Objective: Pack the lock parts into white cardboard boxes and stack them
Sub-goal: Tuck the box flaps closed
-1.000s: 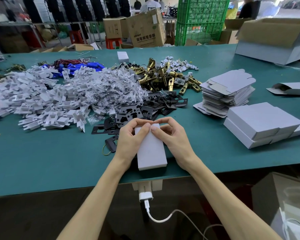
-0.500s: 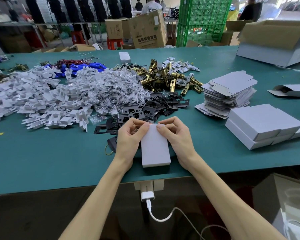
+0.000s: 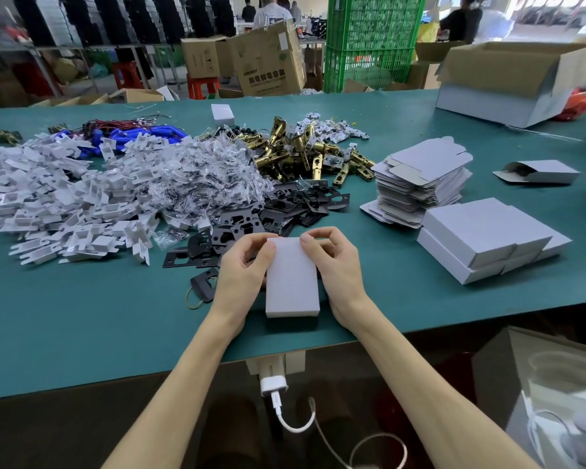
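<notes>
You hold one small white box flat on the green table, close to the table's near edge. The box is shut and its long side points away from you.

Your left hand is on the left side of the box. Its fingers are curled, and they pinch the far left corner. Your right hand is on the right side of the box. Its fingers are curled too, and they pinch the far right corner. Both thumbs press on the top of the box.

Just behind the box lies a heap of black metal plates. One more black plate lies alone, just left of the box. Farther behind the box is a heap of gold lock parts. Behind the box and to the left are clear little bags and a big heap of white card pieces.

To the right of the box sits a stack of shut white boxes, well apart from it. Behind that stack is a pile of flat, unfolded boxes. Far off to the right of the box, one open box lies on its side.
</notes>
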`<state>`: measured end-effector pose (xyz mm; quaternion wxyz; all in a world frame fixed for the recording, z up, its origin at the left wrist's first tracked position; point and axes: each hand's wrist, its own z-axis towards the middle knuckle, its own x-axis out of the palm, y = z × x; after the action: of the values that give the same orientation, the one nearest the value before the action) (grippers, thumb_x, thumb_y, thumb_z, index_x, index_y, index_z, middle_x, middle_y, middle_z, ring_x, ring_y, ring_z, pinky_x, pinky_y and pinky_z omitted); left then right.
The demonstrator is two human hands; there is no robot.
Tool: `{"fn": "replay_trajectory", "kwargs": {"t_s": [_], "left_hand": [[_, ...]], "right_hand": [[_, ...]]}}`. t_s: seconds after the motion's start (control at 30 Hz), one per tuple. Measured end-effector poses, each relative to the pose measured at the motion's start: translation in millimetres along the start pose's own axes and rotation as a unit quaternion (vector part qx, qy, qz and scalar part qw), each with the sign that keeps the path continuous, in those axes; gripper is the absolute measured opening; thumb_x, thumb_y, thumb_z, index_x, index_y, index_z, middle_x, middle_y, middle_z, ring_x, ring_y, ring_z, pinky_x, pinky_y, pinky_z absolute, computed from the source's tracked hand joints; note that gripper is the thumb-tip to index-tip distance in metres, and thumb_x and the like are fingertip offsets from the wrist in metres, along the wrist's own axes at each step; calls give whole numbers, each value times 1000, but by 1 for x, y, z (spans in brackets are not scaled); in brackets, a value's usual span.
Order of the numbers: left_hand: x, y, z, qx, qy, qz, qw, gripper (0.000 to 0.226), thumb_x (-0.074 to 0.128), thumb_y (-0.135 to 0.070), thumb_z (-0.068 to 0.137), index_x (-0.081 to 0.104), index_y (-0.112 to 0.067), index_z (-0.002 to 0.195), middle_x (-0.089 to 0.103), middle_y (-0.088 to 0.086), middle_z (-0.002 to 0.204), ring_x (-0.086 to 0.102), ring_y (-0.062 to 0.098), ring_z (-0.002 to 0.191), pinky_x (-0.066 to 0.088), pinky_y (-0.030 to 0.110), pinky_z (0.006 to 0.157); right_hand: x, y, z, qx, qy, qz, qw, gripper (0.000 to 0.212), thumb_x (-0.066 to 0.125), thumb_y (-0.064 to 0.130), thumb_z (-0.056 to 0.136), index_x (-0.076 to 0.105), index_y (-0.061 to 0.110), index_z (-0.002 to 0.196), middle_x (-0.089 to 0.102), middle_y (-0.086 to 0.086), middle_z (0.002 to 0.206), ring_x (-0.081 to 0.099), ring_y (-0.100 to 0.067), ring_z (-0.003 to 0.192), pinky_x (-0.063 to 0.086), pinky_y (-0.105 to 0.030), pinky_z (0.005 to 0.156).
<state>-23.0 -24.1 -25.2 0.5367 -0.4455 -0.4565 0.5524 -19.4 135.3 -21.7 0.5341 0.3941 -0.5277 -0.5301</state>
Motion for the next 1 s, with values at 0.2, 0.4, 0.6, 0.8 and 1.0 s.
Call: {"fn": "replay_trajectory", "kwargs": {"t_s": [0.2,0.4,0.6,0.8,1.0], "left_hand": [[-2,-2,0,-24,4,-30,999,16,63,-19,104,73,-20,117,75,3,110,72,17,95,63,39,69],[-3,-3,1,-33,-31,-52,998,16,64,-19,103,71,-15,117,71,15,119,73,24,94,63,35,67],[-4,0,4,-39,-42,-68,996,13,67,-17,102,69,-11,113,70,16,118,72,22,93,62,34,66],[-6,4,3,-20,-30,-66,997,13,73,-16,97,74,-9,109,75,6,100,72,14,85,59,24,64],[-1,6,2,-6,41,-30,999,13,73,-13,96,77,-7,107,80,9,103,76,22,95,62,32,83]], "right_hand": [[0,0,0,11,-31,15,999,15,72,31,95,66,20,101,74,-5,94,68,-17,81,57,-36,69],[2,3,0,12,-29,-24,999,24,68,35,98,63,24,118,68,-2,113,67,-11,91,56,-28,73],[8,10,-9,-59,6,-207,977,63,71,41,93,47,19,147,55,3,130,56,-9,119,48,-26,97],[10,13,-41,-114,100,-451,879,100,68,57,88,13,16,162,19,-7,164,24,-25,147,32,-38,118],[-6,28,-48,-65,98,-520,846,77,62,39,89,28,15,154,18,-13,166,33,-33,144,36,-40,113]]}}
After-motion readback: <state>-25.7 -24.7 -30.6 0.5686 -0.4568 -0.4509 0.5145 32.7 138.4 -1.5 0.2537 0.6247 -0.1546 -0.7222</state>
